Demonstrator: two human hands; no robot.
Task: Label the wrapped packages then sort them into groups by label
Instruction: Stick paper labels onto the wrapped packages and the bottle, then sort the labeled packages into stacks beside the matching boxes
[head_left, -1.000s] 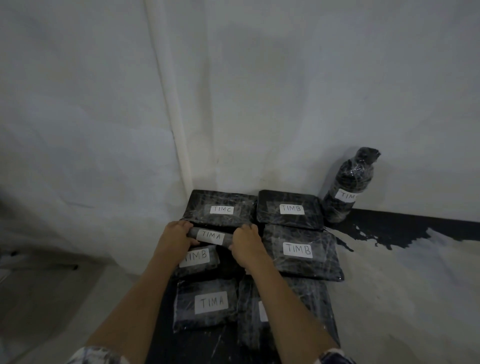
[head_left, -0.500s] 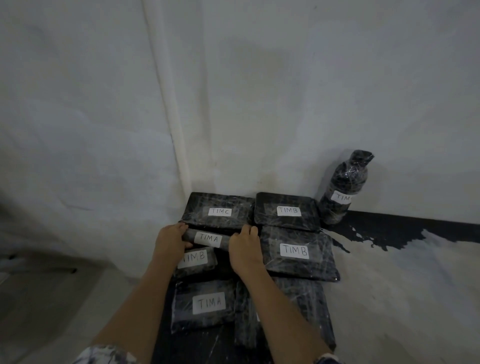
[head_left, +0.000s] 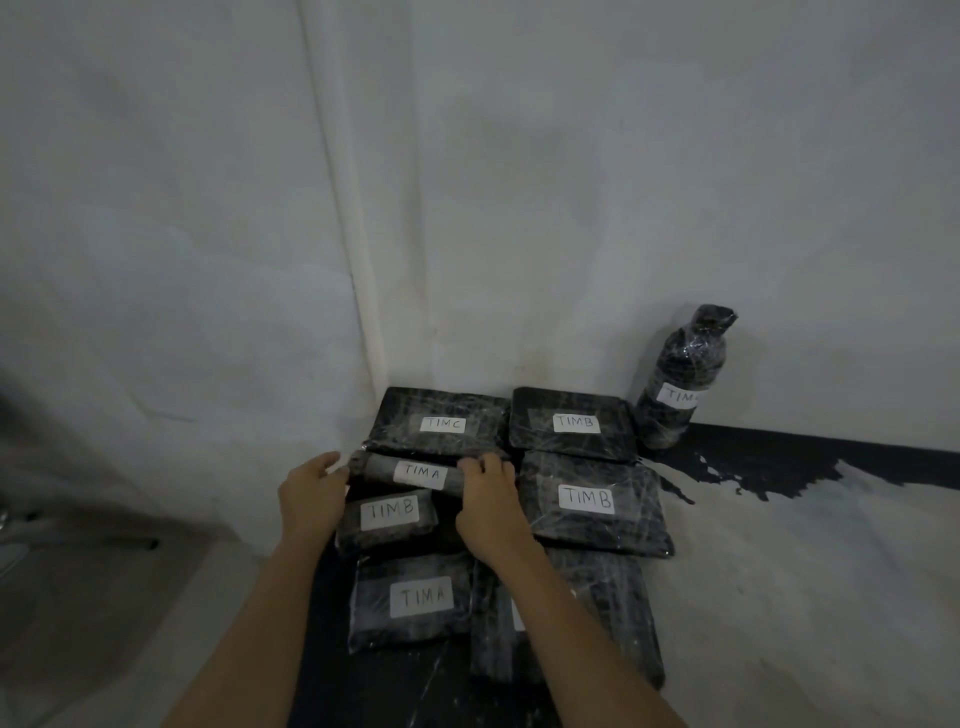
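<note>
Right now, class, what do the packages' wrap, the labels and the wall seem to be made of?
Wrap: looks like clear plastic stretch film, glossy, with crinkled streaks catching light over dark contents.
Labels: probably matte white paper stickers, with handwritten ink.
Wall: seemingly painted plaster, dull white and unevenly mottled.

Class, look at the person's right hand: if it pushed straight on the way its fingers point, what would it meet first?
The right hand grips the grey wrapped roll labelled TIMA. Straight beyond lies the flat black wrapped package labelled TIMC, probably met near its right edge; depth is unclear.
</note>
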